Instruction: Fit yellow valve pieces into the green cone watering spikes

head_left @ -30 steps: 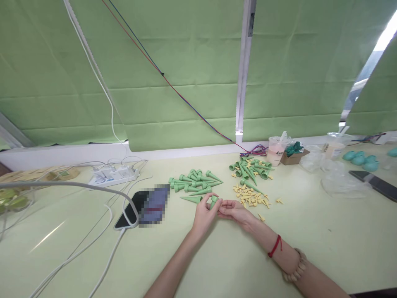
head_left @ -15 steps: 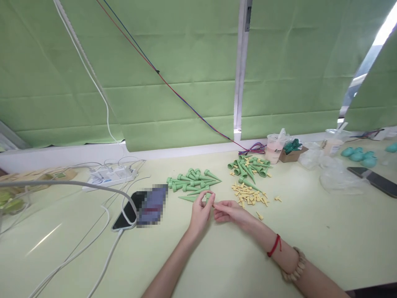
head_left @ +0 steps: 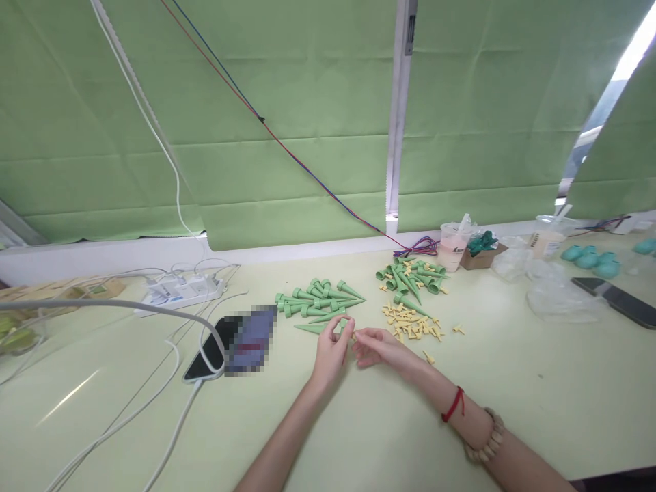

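Observation:
My left hand [head_left: 331, 350] rests on the pale green table with its fingers curled round a green plastic cone [head_left: 344, 326]. My right hand [head_left: 376, 346] lies just to its right, fingertips pinched and meeting the cone; what they pinch is too small to make out. A pile of green cones [head_left: 316, 302] lies just beyond my left hand. Beyond my right hand lies a scatter of small yellow pegs [head_left: 411, 324], and behind it a second heap of green cones [head_left: 413, 275].
A phone [head_left: 220, 345] on a white cable lies left of my hands, with a power strip [head_left: 179, 290] behind it. Plastic cups [head_left: 454, 246], a small cardboard box [head_left: 479, 254], clear bags [head_left: 556, 290], teal parts [head_left: 589, 257] and another phone [head_left: 618, 301] lie at the right. Green blinds hang behind.
The cone that stood up between my fingers a second ago now sits lower inside my left hand. Both hands have stayed near the same spot; the view has shifted slightly.

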The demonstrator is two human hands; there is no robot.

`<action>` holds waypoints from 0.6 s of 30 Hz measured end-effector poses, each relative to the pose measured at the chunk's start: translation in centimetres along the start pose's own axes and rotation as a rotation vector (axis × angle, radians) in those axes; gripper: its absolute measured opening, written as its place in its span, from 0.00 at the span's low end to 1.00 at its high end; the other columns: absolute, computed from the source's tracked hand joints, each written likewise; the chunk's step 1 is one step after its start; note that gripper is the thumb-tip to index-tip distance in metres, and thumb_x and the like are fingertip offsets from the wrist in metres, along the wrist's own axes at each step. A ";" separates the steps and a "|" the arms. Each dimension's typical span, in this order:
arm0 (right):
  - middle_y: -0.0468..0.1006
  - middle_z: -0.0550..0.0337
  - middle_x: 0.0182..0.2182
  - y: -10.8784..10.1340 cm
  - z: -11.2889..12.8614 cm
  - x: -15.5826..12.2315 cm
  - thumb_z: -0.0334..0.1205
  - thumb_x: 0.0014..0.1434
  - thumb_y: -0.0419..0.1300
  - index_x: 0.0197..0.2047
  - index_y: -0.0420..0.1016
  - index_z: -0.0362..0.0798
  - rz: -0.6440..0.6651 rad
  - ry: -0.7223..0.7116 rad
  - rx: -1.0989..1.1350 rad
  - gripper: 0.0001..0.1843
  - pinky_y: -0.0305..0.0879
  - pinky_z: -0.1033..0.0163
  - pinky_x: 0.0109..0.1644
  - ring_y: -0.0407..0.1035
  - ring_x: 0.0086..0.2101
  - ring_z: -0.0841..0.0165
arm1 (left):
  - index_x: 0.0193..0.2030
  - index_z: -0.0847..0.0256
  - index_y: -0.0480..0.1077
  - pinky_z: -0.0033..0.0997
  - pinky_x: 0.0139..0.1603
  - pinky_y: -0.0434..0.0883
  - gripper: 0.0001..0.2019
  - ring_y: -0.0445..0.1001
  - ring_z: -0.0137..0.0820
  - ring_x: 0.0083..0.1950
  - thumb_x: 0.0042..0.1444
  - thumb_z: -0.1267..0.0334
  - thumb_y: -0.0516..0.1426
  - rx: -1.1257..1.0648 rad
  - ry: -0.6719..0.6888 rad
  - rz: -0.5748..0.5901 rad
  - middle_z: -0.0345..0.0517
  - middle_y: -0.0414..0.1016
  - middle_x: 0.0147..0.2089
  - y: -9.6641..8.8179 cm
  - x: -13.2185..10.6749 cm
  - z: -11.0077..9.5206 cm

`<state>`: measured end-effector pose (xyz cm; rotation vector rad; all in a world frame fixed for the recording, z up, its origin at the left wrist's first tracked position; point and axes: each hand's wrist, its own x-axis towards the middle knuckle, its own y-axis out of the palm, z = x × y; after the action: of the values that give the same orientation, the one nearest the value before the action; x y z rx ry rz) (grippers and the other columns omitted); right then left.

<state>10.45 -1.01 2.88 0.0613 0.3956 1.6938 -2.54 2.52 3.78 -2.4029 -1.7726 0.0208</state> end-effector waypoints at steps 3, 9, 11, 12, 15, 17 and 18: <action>0.74 0.56 0.31 -0.2 0.0 -0.1 0.47 0.49 0.62 0.35 0.73 0.42 0.051 0.066 0.210 0.16 0.67 0.64 0.42 0.70 0.30 0.72 | 0.38 0.62 0.65 0.18 0.12 0.44 0.18 0.45 0.18 0.11 0.49 0.48 0.54 -0.005 0.019 0.030 0.28 0.47 0.10 -0.1 0.0 -0.1; 0.76 0.57 0.35 -0.5 -0.3 -0.2 0.36 0.45 0.65 0.41 0.72 0.45 0.106 0.111 0.383 0.18 0.63 0.62 0.51 0.71 0.37 0.70 | 0.37 0.61 0.64 0.18 0.12 0.46 0.16 0.47 0.18 0.11 0.48 0.52 0.56 0.019 0.033 0.087 0.28 0.48 0.10 -0.1 -0.3 -0.5; 0.76 0.58 0.33 -0.4 -0.3 0.0 0.34 0.42 0.67 0.43 0.71 0.46 0.031 0.090 0.361 0.22 0.63 0.62 0.51 0.71 0.36 0.70 | 0.37 0.62 0.65 0.18 0.12 0.46 0.16 0.47 0.18 0.12 0.49 0.51 0.56 0.035 0.029 0.071 0.28 0.48 0.10 0.0 -0.3 -0.5; 0.76 0.59 0.31 -0.4 -0.4 0.1 0.35 0.40 0.68 0.43 0.71 0.45 -0.022 0.064 0.324 0.24 0.64 0.61 0.50 0.71 0.35 0.70 | 0.37 0.62 0.65 0.18 0.12 0.46 0.16 0.47 0.18 0.12 0.49 0.51 0.55 0.042 0.024 0.061 0.28 0.48 0.10 0.1 -0.3 -0.4; 0.76 0.61 0.26 -0.2 -0.6 0.4 0.38 0.38 0.69 0.43 0.71 0.43 -0.139 -0.031 0.186 0.26 0.65 0.61 0.47 0.71 0.30 0.71 | 0.38 0.62 0.65 0.19 0.12 0.46 0.18 0.47 0.19 0.12 0.49 0.49 0.55 0.049 0.009 0.035 0.28 0.48 0.10 0.2 -0.2 -0.2; 0.76 0.60 0.28 -0.3 -0.6 0.5 0.41 0.38 0.69 0.43 0.72 0.43 -0.139 -0.032 0.132 0.26 0.66 0.62 0.46 0.71 0.31 0.72 | 0.38 0.62 0.65 0.19 0.12 0.46 0.18 0.47 0.19 0.12 0.49 0.49 0.55 0.046 0.008 0.024 0.28 0.48 0.10 0.2 -0.2 0.0; 0.77 0.58 0.29 -0.4 -0.6 0.5 0.42 0.39 0.69 0.42 0.73 0.43 -0.130 -0.013 0.112 0.25 0.66 0.62 0.45 0.71 0.31 0.71 | 0.38 0.62 0.65 0.19 0.12 0.46 0.18 0.47 0.19 0.12 0.49 0.49 0.55 0.045 0.011 0.022 0.29 0.48 0.10 0.2 -0.2 0.1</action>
<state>10.58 -0.66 2.11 0.1261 0.4744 1.5416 -2.46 2.33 3.64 -2.3871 -1.7224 0.0496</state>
